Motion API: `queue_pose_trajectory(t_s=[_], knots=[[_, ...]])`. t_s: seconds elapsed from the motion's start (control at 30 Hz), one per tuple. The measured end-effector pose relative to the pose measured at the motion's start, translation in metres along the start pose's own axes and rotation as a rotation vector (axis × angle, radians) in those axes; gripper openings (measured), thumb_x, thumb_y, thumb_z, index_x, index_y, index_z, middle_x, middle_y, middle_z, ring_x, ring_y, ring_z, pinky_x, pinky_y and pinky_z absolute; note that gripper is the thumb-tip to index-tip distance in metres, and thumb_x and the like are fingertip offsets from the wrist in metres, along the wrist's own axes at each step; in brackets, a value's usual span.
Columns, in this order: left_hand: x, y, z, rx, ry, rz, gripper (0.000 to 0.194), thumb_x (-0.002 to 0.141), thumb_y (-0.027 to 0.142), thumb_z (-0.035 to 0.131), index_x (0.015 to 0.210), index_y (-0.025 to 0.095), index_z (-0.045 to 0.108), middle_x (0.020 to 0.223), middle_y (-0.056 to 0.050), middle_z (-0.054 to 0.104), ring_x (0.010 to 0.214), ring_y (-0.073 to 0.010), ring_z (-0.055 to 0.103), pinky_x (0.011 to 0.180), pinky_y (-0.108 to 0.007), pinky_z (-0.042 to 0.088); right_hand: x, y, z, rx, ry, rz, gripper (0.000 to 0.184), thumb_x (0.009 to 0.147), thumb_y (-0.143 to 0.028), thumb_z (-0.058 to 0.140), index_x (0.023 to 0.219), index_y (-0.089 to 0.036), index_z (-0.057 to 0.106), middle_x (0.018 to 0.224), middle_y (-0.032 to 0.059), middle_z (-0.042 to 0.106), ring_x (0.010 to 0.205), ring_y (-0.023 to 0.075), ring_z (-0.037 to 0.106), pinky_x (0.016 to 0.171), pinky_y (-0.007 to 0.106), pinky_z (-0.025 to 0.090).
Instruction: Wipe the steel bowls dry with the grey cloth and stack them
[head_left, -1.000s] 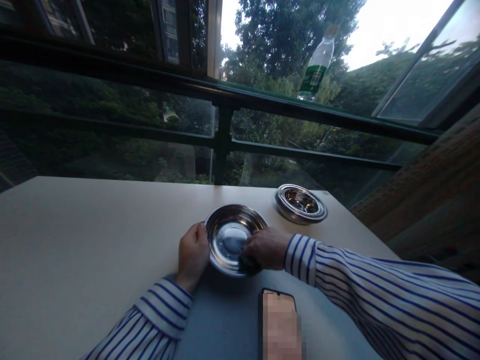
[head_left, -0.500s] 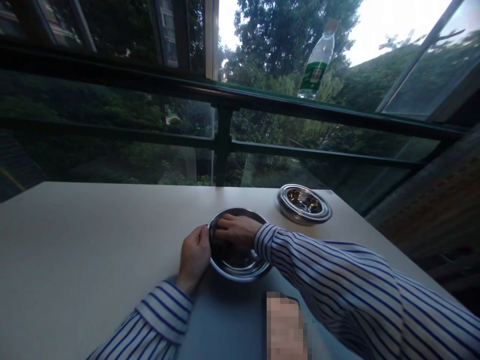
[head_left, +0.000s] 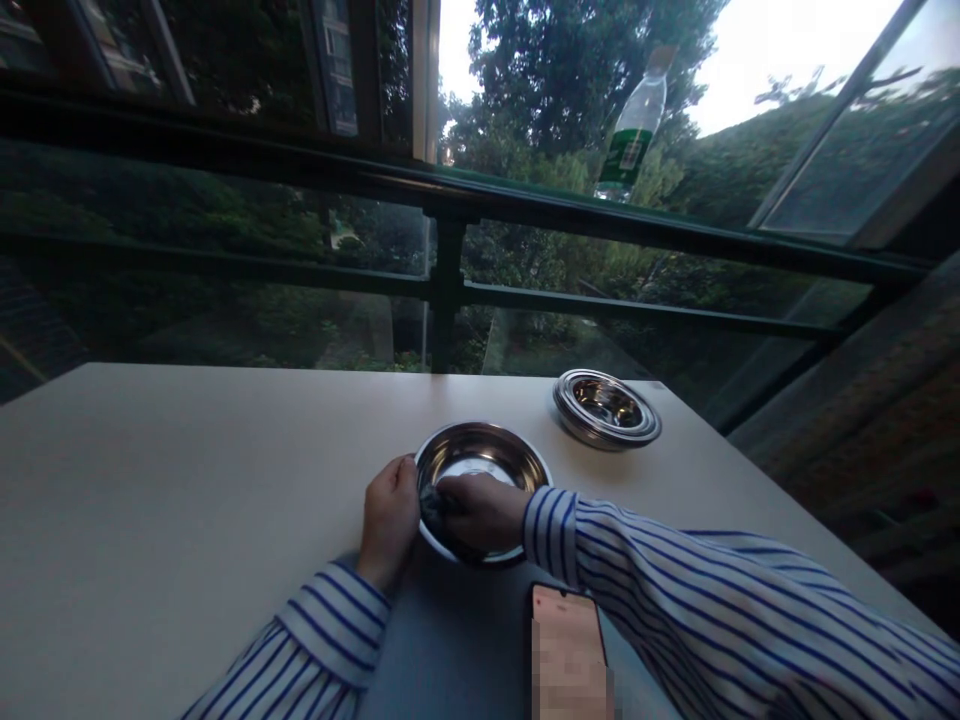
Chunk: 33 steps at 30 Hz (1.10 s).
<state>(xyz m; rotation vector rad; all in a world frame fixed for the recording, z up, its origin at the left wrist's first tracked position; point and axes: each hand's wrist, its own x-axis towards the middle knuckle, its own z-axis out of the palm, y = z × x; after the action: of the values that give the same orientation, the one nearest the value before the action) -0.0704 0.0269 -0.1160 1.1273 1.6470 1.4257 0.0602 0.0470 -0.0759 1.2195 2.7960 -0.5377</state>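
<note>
A shiny metal bowl [head_left: 517,455] stands upright on the table in front of me. My left hand [head_left: 391,515] grips its left rim, thumb on top and fingers curled against the outer wall. Inside the bowl, my right hand [head_left: 484,510] is closed around a dark grey, rough-looking wad [head_left: 430,503], pressed against the inner left wall. Only an edge of the wad shows; the fingers cover the rest, and its exact kind cannot be made out.
A stack of metal bowls [head_left: 607,410] sits at the table's far right. Below the bowl lies a phone [head_left: 566,650], partly under my right sleeve. A plastic bottle [head_left: 630,140] with a green label stands on the dark railing [head_left: 540,200] behind the white table [head_left: 225,480].
My right hand has moved down and toward me inside the bowl, baring its far inner wall and bottom. The grey wad now shows at its fingers. My left hand has kept its grip.
</note>
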Motion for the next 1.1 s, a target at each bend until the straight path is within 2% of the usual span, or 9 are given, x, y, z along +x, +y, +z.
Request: queue_pose_trajectory(t_s=[0.07, 0.17, 0.3, 0.53, 0.63, 0.73, 0.9, 1.0, 1.1], knots=[[-0.002, 0.000, -0.001, -0.043, -0.021, -0.013, 0.031, 0.075, 0.038, 0.043, 0.075, 0.014, 0.064, 0.062, -0.002, 0.063, 0.063, -0.0183, 0.057, 0.058, -0.027, 0.044, 0.009, 0.000, -0.001, 0.044, 0.140, 0.080, 0.019, 0.082, -0.016, 0.049, 0.099, -0.017, 0.058, 0.090, 0.0038, 0.065, 0.080, 0.0133, 0.060, 0.066, 0.021, 0.044], [-0.005, 0.001, -0.002, -0.085, -0.045, -0.032, 0.033, 0.076, 0.040, 0.044, 0.078, 0.014, 0.065, 0.065, -0.004, 0.065, 0.068, -0.0197, 0.060, 0.061, -0.029, 0.046, 0.022, 0.013, -0.011, 0.061, 0.332, 0.206, 0.023, 0.089, -0.017, 0.042, 0.110, -0.012, 0.051, 0.102, 0.0085, 0.060, 0.092, 0.0177, 0.057, 0.079, 0.033, 0.045], [-0.004, 0.000, -0.001, -0.103, -0.045, -0.060, 0.041, 0.078, 0.047, 0.044, 0.077, 0.012, 0.065, 0.060, -0.005, 0.064, 0.063, -0.0207, 0.060, 0.057, -0.029, 0.045, 0.036, 0.022, -0.019, 0.061, 0.429, 0.241, 0.027, 0.090, -0.024, 0.047, 0.115, -0.015, 0.049, 0.114, 0.0086, 0.053, 0.100, 0.0208, 0.054, 0.085, 0.042, 0.044], [0.000, -0.002, -0.002, -0.084, 0.063, -0.088, 0.059, 0.074, 0.065, 0.040, 0.070, 0.012, 0.065, 0.064, -0.009, 0.066, 0.069, -0.0242, 0.061, 0.059, -0.031, 0.045, 0.034, -0.009, -0.005, 0.111, 0.302, -0.016, 0.013, 0.086, -0.018, 0.052, 0.097, -0.014, 0.059, 0.093, 0.0032, 0.058, 0.080, 0.0143, 0.056, 0.074, 0.032, 0.047], [0.000, -0.002, -0.002, -0.075, 0.089, -0.096, 0.064, 0.072, 0.069, 0.037, 0.066, 0.012, 0.064, 0.061, -0.010, 0.065, 0.065, -0.0241, 0.061, 0.057, -0.032, 0.045, 0.033, -0.011, -0.002, 0.119, 0.300, -0.033, 0.015, 0.088, -0.016, 0.047, 0.097, -0.014, 0.058, 0.093, 0.0045, 0.057, 0.079, 0.0143, 0.055, 0.072, 0.031, 0.045], [0.001, -0.001, -0.002, -0.052, 0.115, -0.100, 0.060, 0.073, 0.066, 0.038, 0.063, 0.012, 0.063, 0.059, -0.009, 0.064, 0.063, -0.0233, 0.059, 0.055, -0.031, 0.043, 0.032, -0.011, -0.002, 0.114, 0.294, -0.033, 0.023, 0.085, -0.009, 0.042, 0.100, -0.012, 0.059, 0.095, 0.0086, 0.057, 0.078, 0.0149, 0.054, 0.071, 0.027, 0.042], [0.003, 0.000, -0.004, -0.040, 0.124, -0.098, 0.049, 0.076, 0.055, 0.040, 0.053, 0.016, 0.057, 0.050, -0.003, 0.057, 0.053, -0.0187, 0.054, 0.051, -0.029, 0.041, 0.015, -0.016, -0.006, 0.085, 0.159, -0.170, 0.016, 0.078, -0.013, 0.049, 0.085, -0.015, 0.063, 0.081, 0.0040, 0.059, 0.071, 0.0133, 0.053, 0.064, 0.021, 0.039], [0.004, 0.000, -0.004, -0.049, 0.081, -0.069, 0.036, 0.072, 0.046, 0.048, 0.061, 0.014, 0.062, 0.053, -0.001, 0.060, 0.055, -0.0174, 0.055, 0.051, -0.027, 0.041, -0.003, -0.017, -0.010, 0.034, 0.076, -0.195, 0.012, 0.076, -0.017, 0.053, 0.077, -0.014, 0.064, 0.071, 0.0038, 0.059, 0.063, 0.0133, 0.050, 0.058, 0.022, 0.037], [0.004, 0.001, -0.003, -0.047, 0.037, -0.052, 0.032, 0.069, 0.041, 0.052, 0.070, 0.012, 0.066, 0.061, -0.003, 0.066, 0.059, -0.0184, 0.058, 0.054, -0.027, 0.044, -0.025, -0.015, -0.012, -0.018, 0.023, -0.235, 0.014, 0.075, -0.018, 0.054, 0.082, -0.015, 0.065, 0.076, 0.0051, 0.060, 0.064, 0.0138, 0.051, 0.059, 0.023, 0.038]])
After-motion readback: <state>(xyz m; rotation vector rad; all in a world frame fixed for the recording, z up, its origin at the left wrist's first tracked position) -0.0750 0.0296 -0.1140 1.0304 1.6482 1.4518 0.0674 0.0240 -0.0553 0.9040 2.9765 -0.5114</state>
